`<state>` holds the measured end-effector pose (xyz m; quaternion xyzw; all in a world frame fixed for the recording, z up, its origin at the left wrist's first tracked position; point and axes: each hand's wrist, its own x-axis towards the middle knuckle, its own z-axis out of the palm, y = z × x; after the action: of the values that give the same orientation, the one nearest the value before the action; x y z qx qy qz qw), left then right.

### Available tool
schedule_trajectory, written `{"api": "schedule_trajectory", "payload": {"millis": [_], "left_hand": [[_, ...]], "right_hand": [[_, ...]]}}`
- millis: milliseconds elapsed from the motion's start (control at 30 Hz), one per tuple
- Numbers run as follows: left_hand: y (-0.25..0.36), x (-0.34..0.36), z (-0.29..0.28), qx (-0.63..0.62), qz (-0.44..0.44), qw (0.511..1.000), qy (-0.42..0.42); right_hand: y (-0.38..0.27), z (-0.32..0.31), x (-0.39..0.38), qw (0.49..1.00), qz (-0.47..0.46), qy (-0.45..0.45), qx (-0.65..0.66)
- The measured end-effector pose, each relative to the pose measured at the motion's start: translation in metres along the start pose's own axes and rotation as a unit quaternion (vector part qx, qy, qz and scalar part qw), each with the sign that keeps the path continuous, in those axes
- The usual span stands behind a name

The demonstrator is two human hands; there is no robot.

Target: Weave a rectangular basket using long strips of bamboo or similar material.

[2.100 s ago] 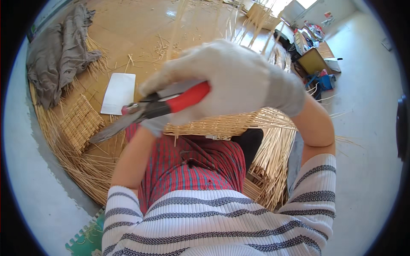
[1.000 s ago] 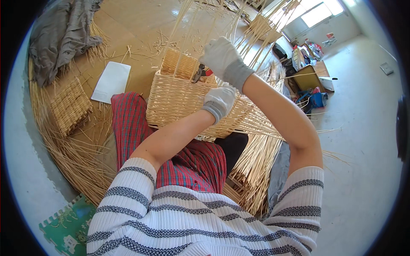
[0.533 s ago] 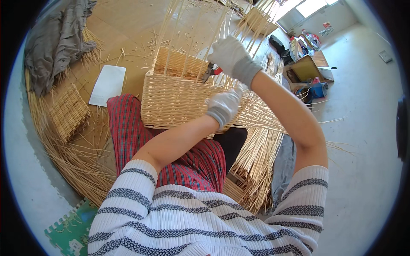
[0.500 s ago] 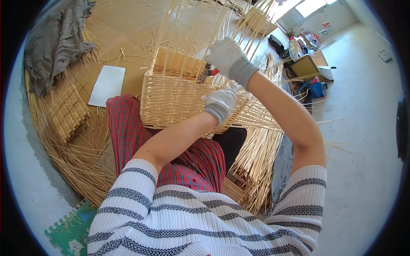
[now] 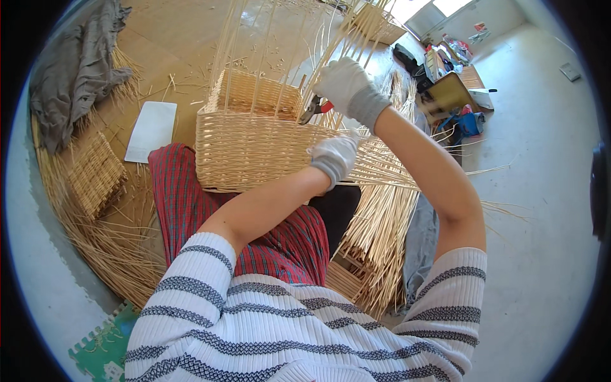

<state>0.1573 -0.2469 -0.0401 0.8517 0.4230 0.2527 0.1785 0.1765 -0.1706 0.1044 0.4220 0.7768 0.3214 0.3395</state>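
A pale wicker basket [image 5: 251, 149] lies across my lap, with tall upright stakes [image 5: 256, 63] rising from its rim. My right hand [image 5: 347, 86], in a white knit glove, is closed around red-handled pruning shears [image 5: 313, 111]. Their dark blades are at the basket's upper edge among the stakes. Lower down, my gloved left hand [image 5: 334, 156] is closed at the basket's front right part, where loose wicker strands [image 5: 385, 169] run off to the right. Its fingertips are slightly blurred against the weave.
Bundled wicker [image 5: 375, 235] lies right of my lap, more [image 5: 95, 235] at the left. A woven panel [image 5: 95, 172], a white board [image 5: 151, 130] and grey cloth [image 5: 76, 70] lie left. Another wicker basket [image 5: 375, 24] stands far off. Blue and red items [image 5: 468, 122] sit at the right.
The basket and my lap appear slightly further left in the picture. My right hand and the shears are a little further right along the rim; my left hand stays at the basket's side.
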Motion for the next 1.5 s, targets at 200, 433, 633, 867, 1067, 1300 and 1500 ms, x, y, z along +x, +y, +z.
{"api": "schedule_trajectory", "payload": {"millis": [200,433,633,867,1067,1300,1500], "left_hand": [[-0.017,0.034,0.001,-0.006,-0.039,0.996,-0.082],[0.018,-0.014,-0.019,0.050,0.053,0.993,-0.094],[0.010,-0.022,0.001,0.049,0.103,0.985,-0.128],[-0.006,-0.014,-0.014,0.082,0.040,0.992,-0.087],[-0.021,-0.027,0.001,0.128,0.129,0.983,-0.004],[-0.029,-0.049,-0.056,0.144,0.085,0.982,-0.085],[-0.058,-0.064,-0.084,0.202,0.107,0.970,-0.082]], "right_hand": [[-0.007,-0.002,0.002,1.000,0.001,0.004,0.004],[0.012,0.007,-0.025,0.993,0.002,-0.055,0.106],[0.047,0.021,-0.059,0.995,0.045,-0.031,0.087],[0.031,0.042,-0.069,0.994,0.066,-0.002,0.083],[0.029,0.063,-0.072,0.991,0.094,0.055,0.084],[0.017,0.064,-0.070,0.992,0.056,0.089,0.072],[0.005,0.083,-0.045,0.955,-0.044,0.291,0.037]]}}
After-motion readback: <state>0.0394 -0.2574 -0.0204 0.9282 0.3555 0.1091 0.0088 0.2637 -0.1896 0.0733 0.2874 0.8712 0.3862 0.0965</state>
